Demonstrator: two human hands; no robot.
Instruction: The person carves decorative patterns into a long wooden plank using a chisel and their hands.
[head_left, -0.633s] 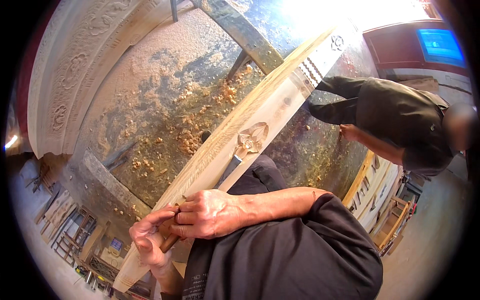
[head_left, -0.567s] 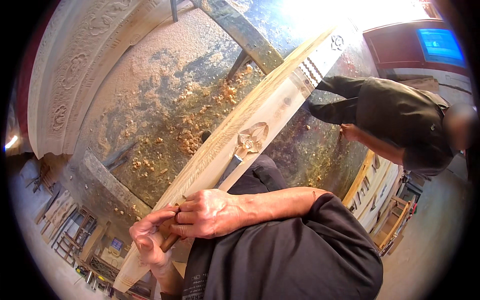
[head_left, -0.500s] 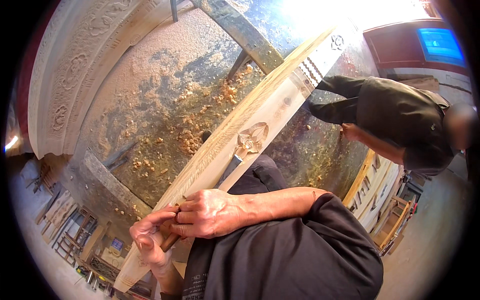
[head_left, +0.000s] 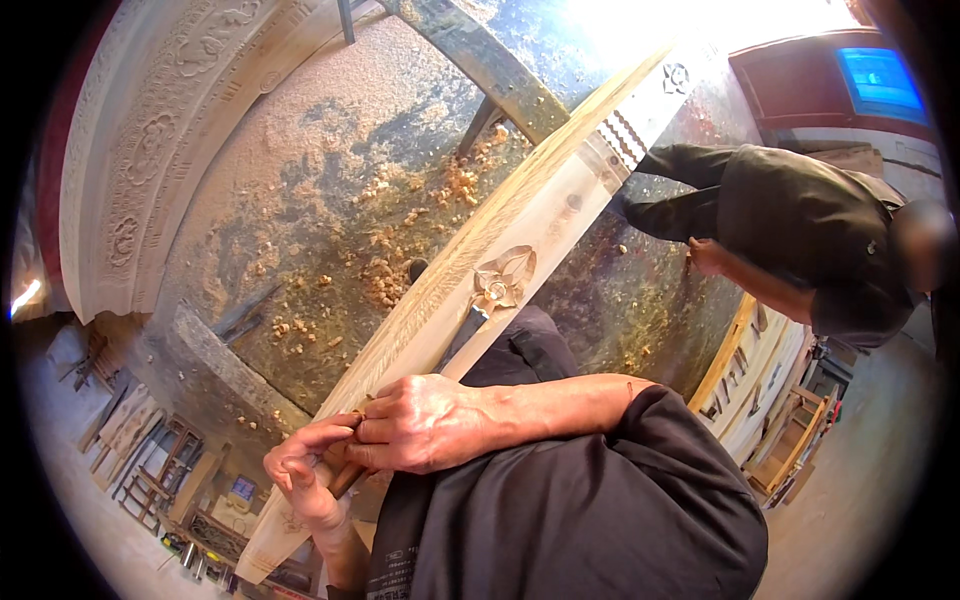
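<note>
The head-worn fisheye camera looks steeply down from close above the carved wooden beam (head_left: 550,228), taking in the workshop floor (head_left: 310,115) beyond.

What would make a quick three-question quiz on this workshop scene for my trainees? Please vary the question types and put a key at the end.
1. Multiple choice: Which carved shape on the wooden beam is nearest the metal end of the carving tool?
A) a bird
B) a flower
C) a fish

2. True or false: The person's right grip is spread wide open, with nothing in it.

3. Fill the gap: Curled wood ____ lie scattered on the floor.

Key: 1. B. 2. False; it is closed around the carving tool. 3. Shavings.
</note>
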